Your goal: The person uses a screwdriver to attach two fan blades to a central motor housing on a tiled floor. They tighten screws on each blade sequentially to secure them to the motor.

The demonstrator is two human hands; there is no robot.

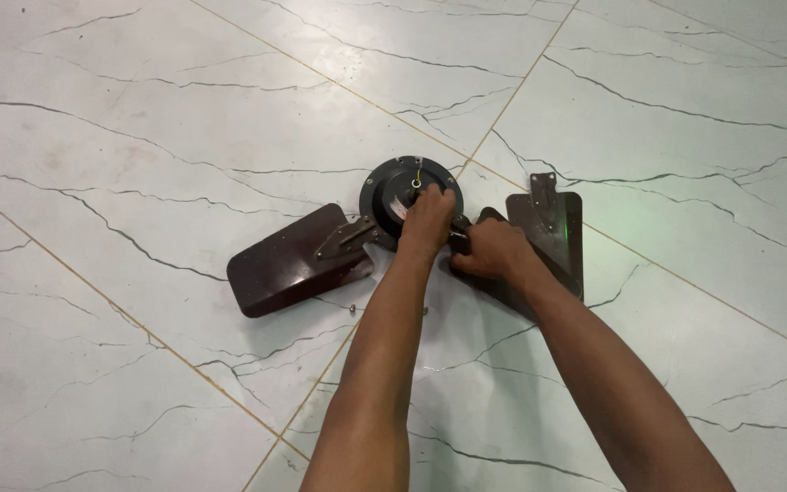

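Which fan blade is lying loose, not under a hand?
The blade at far right, bracket end pointing up, lies apart from the motor hub. The left blade meets the hub; the right hand covers a third.

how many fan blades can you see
3: one blade lies left of the motor hub, one loose blade sits at right, one blade is mostly hidden under the right hand.

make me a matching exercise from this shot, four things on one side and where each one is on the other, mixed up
Things:
1. left hand
2. right hand
3. left fan blade
4. loose blade

Places:
A. lying to the right of the motor, behind the right hand
B. resting on the round motor housing
C. sticking out to the left of the motor
D. at the motor's right edge, over a blade

Pairs: 1-B, 2-D, 3-C, 4-A
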